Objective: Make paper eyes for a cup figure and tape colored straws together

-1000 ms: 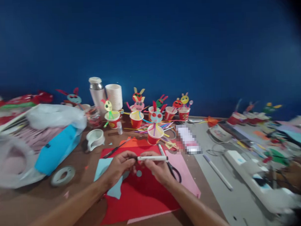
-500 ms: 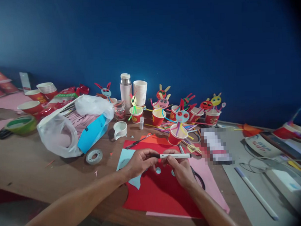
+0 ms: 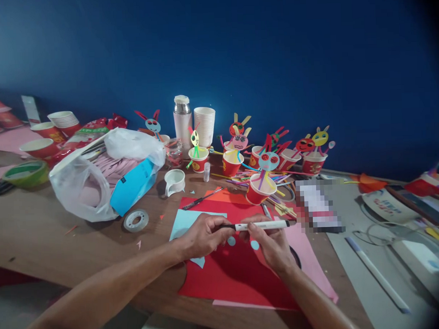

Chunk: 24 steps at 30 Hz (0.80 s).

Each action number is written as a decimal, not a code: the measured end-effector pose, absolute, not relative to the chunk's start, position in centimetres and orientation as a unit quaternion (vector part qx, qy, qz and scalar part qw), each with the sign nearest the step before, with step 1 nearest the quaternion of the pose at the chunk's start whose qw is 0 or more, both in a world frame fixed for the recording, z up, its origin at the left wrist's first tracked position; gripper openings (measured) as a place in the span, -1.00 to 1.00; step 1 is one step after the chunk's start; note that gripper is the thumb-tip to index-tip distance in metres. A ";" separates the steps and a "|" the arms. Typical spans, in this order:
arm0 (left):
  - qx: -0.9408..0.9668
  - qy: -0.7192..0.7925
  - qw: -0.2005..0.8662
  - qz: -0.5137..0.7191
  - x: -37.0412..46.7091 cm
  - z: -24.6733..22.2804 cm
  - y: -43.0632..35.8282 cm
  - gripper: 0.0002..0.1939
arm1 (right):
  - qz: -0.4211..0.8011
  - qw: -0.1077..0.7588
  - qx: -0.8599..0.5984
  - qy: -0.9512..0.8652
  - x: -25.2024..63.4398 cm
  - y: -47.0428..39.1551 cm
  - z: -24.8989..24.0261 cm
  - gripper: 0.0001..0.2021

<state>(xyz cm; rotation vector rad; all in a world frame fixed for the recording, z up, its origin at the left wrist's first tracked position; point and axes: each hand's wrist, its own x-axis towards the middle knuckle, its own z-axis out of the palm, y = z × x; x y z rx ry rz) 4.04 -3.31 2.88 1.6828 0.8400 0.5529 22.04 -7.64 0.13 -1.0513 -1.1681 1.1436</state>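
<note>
A white marker [image 3: 266,225] lies level in the air between my two hands, above a red sheet [image 3: 230,274]. My left hand [image 3: 207,234] pinches its black cap end. Around the white barrel the fingers of my right hand [image 3: 267,239] are closed, the marker's other end pointing right. Two small light-blue paper discs [image 3: 255,245] rest on the red sheet beneath the hands. A light-blue paper piece [image 3: 181,223] is partly under my left hand. Behind the hands a red cup [image 3: 261,194] holds a blue paper face with red ears.
Several cups with paper figures [image 3: 231,168] line the back by the blue wall. To the left are a plastic bag [image 3: 79,188], a tape roll [image 3: 135,220] and a white jug [image 3: 174,181]. A dark pen [image 3: 202,198] lies behind the hands; pink paper [image 3: 312,257] is at right.
The marker and my right hand have shifted slightly right, with a little more of the marker's dark end showing by my left hand. The whole view has moved a little.
</note>
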 end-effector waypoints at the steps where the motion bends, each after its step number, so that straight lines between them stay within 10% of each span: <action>1: 0.743 0.344 0.524 0.234 3.9 3.0 -3.2 -0.76 | 0.484 0.563 -0.445 -0.500 22.0 -7.7 0.3 -0.84; 9: 0.910 0.269 0.254 0.186 3.0 3.7 -2.9 -0.67 | 0.431 0.554 -0.448 -0.554 22.1 -8.5 1.2 -0.87; 24: 0.913 0.271 0.274 0.129 2.7 4.4 -2.9 -0.70 | 0.432 0.537 -0.449 -0.568 21.9 -9.1 1.2 -0.82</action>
